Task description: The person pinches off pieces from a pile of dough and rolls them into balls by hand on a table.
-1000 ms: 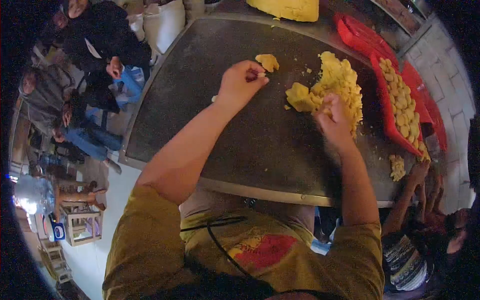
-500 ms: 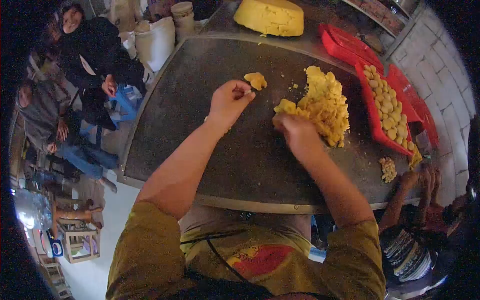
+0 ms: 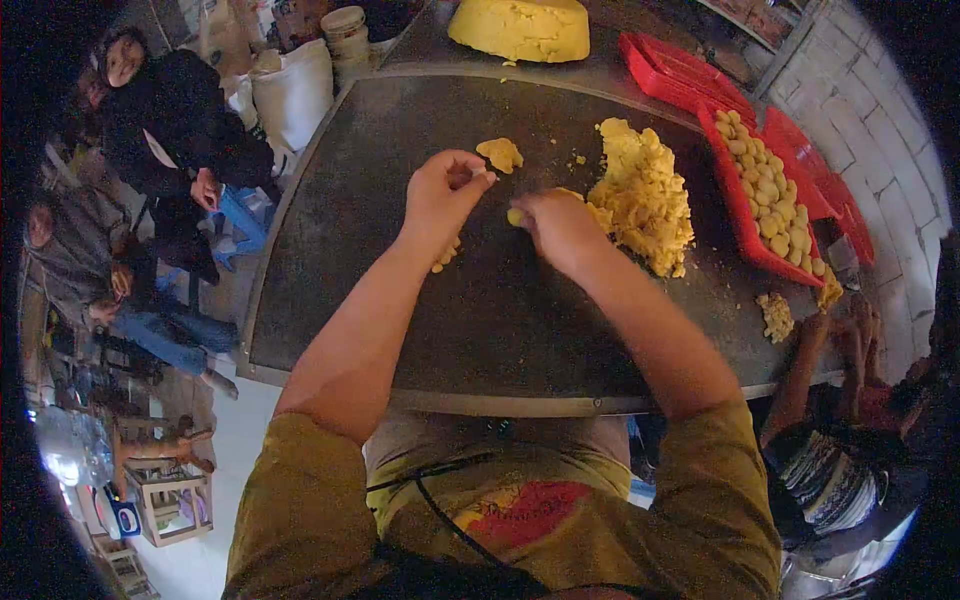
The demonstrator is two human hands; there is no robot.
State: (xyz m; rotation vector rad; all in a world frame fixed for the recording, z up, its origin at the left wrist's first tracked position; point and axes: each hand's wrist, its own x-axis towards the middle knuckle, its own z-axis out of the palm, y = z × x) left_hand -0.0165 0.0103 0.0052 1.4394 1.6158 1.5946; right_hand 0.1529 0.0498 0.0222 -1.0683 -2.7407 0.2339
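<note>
My left hand point(image 3: 440, 195) is closed, thumb and fingertips pinched together over the dark tabletop point(image 3: 400, 340); whatever lies between them is too small to make out. A flattened scrap of yellow dough point(image 3: 500, 155) rests just beyond its fingertips. Under that wrist, partly hidden, sit a few small pale pieces point(image 3: 446, 256). My right hand point(image 3: 562, 232) grips a small piece of dough point(image 3: 516, 216), which peeks out at the fingertips. Right of this hand spreads a crumbly heap of yellow dough point(image 3: 645, 205).
A red tray point(image 3: 741, 225) of dough balls point(image 3: 770, 195) stands at the right, near more red trays point(image 3: 680, 75). A large yellow dough block point(image 3: 520, 30) sits at the back. Another person's hands point(image 3: 850, 335) are beside a small nut-like pile point(image 3: 775, 317). People sit at left.
My right hand has moved left, away from the dough heap and towards my left hand, with a small piece of dough now showing in it. My left hand stays pinched.
</note>
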